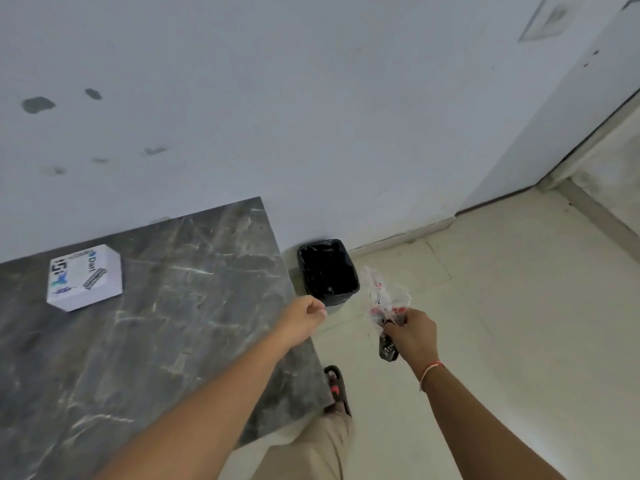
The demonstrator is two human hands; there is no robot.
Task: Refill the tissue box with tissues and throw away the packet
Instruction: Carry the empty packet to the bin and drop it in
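Observation:
A white tissue box (85,277) with blue and black print lies on the dark marble table (156,323), near its far left side. My right hand (410,336) grips a crumpled clear plastic packet (384,296) with red print, holding it just right of and slightly nearer than a small black bin (327,271) lined with a black bag. The bin stands on the floor against the wall, off the table's right edge. My left hand (304,320) hovers over the table's right edge with its fingers curled in and nothing in it.
A pale wall runs behind the table and bin. Light floor tiles (502,306) spread to the right, toward a doorway at the far right. My foot in a dark sandal (337,389) stands beside the table's corner.

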